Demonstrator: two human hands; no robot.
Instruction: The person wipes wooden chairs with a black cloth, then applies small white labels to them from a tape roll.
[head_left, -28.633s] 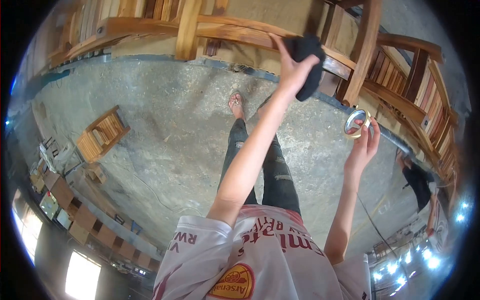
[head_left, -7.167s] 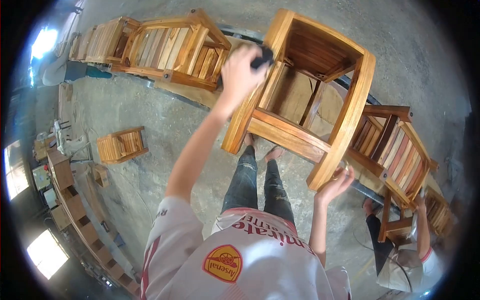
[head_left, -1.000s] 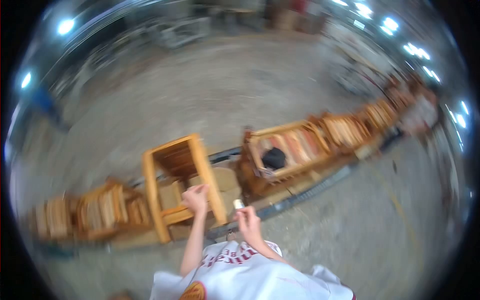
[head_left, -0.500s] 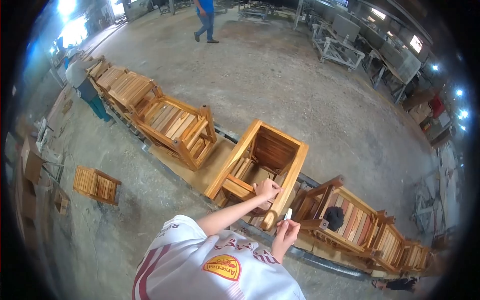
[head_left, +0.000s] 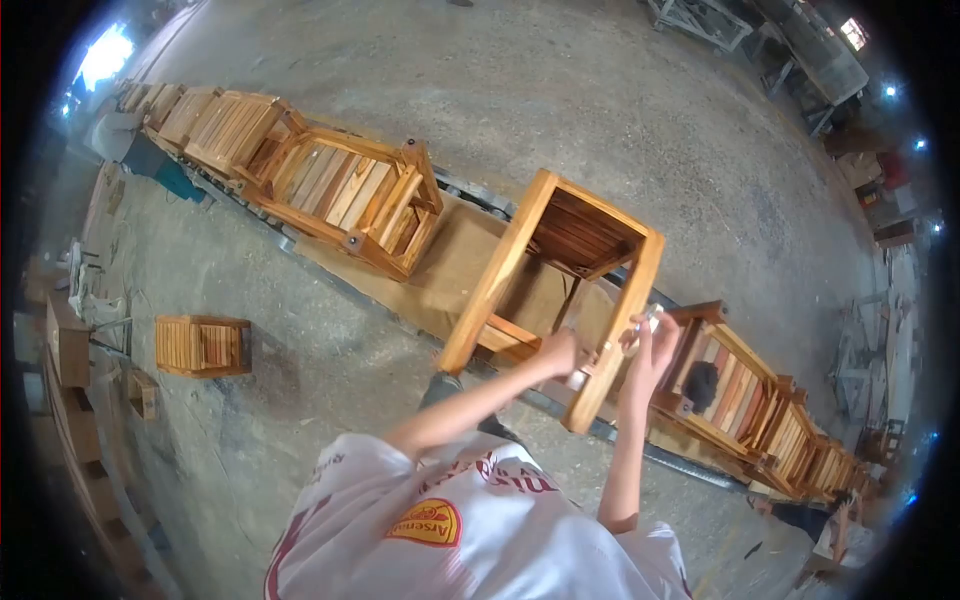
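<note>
In front of me a wooden furniture frame (head_left: 515, 265), with thick legs and a slatted panel inside, stands tilted on the work line. My left hand (head_left: 560, 353) is at the inner side of its right leg, close to the lower rail. Its fingers are blurred, and a small pale spot shows just below them. My right hand (head_left: 652, 350) is raised on the outer side of that same leg. Between its pinched fingers is a small white object (head_left: 652, 316), whose kind is too small to make out.
Slatted wooden furniture pieces (head_left: 335, 190) line the conveyor (head_left: 465, 190) to the upper left. More furniture (head_left: 735, 400) continues to the lower right, with a black cloth (head_left: 701, 384) on one piece. A small slatted piece (head_left: 203, 346) stands on the floor. People are at both ends.
My view has tipped downward and shifted. The right hand has risen along the leg with the small white object. The left hand has moved lower along the leg's inner side.
</note>
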